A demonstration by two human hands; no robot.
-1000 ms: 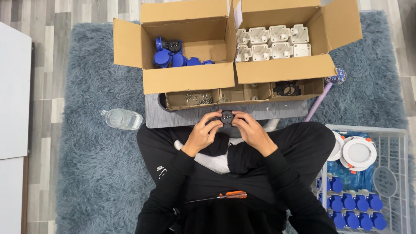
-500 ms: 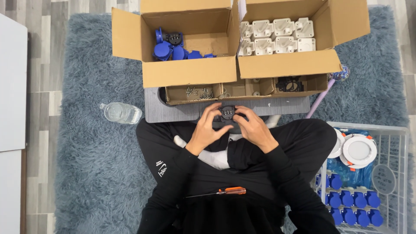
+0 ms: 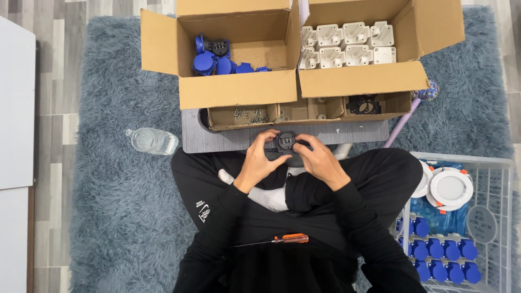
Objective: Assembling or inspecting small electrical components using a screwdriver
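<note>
A screwdriver [image 3: 282, 238] is lying on the person's lap, nearest. Both hands are still holding the black part [image 3: 286, 142] over the crossed legs, much as before: the left hand [image 3: 259, 161] and right hand [image 3: 319, 160] are pinching it with curled fingers. Its details are too small to see. Beyond, a grey board [image 3: 217, 138] is resting on a blue rug [image 3: 108, 179], with boxes [image 3: 239, 89] farther off and a basket [image 3: 488, 217] cut off at right.

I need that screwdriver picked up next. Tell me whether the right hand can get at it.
Probably yes. The orange-handled screwdriver lies uncovered on the lap, but the right hand and left hand both hold the small black part, so one must let go first.
</note>
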